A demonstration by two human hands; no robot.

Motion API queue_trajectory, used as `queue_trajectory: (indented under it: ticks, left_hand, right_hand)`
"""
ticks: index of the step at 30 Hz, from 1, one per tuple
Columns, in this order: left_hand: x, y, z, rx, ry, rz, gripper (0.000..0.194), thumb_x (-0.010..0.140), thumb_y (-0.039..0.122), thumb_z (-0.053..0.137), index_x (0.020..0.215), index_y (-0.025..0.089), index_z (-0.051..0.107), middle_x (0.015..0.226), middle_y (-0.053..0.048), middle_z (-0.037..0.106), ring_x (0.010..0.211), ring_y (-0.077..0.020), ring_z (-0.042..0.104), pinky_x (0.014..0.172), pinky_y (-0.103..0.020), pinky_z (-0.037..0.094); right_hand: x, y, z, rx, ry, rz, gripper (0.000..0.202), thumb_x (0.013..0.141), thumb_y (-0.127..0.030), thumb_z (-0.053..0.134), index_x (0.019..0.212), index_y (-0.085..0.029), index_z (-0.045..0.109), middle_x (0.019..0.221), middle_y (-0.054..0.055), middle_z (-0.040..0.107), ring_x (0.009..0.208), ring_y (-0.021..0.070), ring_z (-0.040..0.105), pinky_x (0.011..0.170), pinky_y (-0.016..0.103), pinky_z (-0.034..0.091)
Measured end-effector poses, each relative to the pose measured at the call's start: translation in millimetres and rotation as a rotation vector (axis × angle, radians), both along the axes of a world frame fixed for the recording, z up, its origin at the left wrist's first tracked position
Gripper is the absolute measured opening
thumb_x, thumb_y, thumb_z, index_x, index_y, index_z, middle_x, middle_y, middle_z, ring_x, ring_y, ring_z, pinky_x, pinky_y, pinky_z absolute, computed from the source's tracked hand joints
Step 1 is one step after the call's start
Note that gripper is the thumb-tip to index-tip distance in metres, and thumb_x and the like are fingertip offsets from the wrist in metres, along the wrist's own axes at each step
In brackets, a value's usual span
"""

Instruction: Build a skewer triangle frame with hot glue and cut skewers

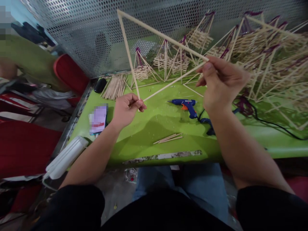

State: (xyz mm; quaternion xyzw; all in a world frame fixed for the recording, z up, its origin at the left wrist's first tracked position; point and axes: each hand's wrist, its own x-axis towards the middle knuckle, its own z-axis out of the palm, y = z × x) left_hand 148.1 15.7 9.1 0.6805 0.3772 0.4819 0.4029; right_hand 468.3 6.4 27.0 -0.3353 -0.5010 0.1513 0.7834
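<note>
A triangular frame of thin wooden sticks (163, 36) is held up above the green table, one corner pointing to the far left. My left hand (127, 109) pinches its lower corner. At its right corner, my right hand (220, 80) grips the stick ends between thumb and fingers. Below the frame, a blue glue gun (184, 102) with an orange trigger lies on its side, its nozzle pointing left. Several short loose sticks (168, 138) lie near the table's front edge.
A bundle of sticks (115, 86) and a black computer mouse (100, 85) lie at the back left. A phone (99, 119) rests near my left forearm. Finished-looking stick structures with purple ties (257, 48) crowd the right. The green table (144, 128) meets a perforated metal panel (81, 41).
</note>
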Motion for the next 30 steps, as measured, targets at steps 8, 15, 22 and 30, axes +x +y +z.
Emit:
queue_trajectory:
  ticks: [8,15,22,30]
  left_hand:
    - [9,-7,-4.6,0.012,0.024,0.041,0.024,0.099,0.034,0.084,0.087,0.019,0.07,0.08,-0.008,0.085,0.064,-0.015,0.077,0.06,-0.025,0.062]
    - [21,-23,-5.4,-0.013,0.039,-0.038,0.033,0.101,0.043,0.086,0.087,0.02,0.067,0.081,-0.009,0.086,0.063,-0.0151,0.077,0.06,-0.026,0.063]
    - [30,-26,-20.2,-0.02,-0.062,-0.184,0.046,0.099,0.059,0.091,0.091,0.017,0.077,0.085,-0.011,0.088,0.062,-0.0168,0.079,0.06,-0.029,0.067]
    - [34,-32,-16.5,-0.024,-0.147,-0.153,0.058,0.096,0.077,0.087,0.094,0.019,0.082,0.085,-0.01,0.088,0.061,-0.017,0.078,0.061,-0.031,0.065]
  right_hand:
    - [-22,-18,-0.6,-0.125,-0.178,0.126,0.034,0.103,-0.065,0.086,0.104,-0.031,0.089,0.088,0.001,0.083,0.059,0.0143,0.067,0.054,0.034,0.06]
    - [-55,-30,-14.0,-0.352,-0.173,0.44,0.041,0.088,-0.06,0.101,0.104,-0.024,0.089,0.083,0.001,0.082,0.055,0.0128,0.069,0.049,0.029,0.062]
    - [-69,-36,-15.0,-0.425,-0.134,0.532,0.043,0.079,-0.055,0.107,0.093,-0.019,0.087,0.079,0.002,0.08,0.054,0.0129,0.07,0.049,0.028,0.062]
    - [-66,-39,-11.1,-0.365,-0.131,0.496,0.046,0.08,-0.065,0.104,0.092,-0.024,0.086,0.076,-0.001,0.079,0.053,0.0138,0.07,0.048,0.029,0.062]
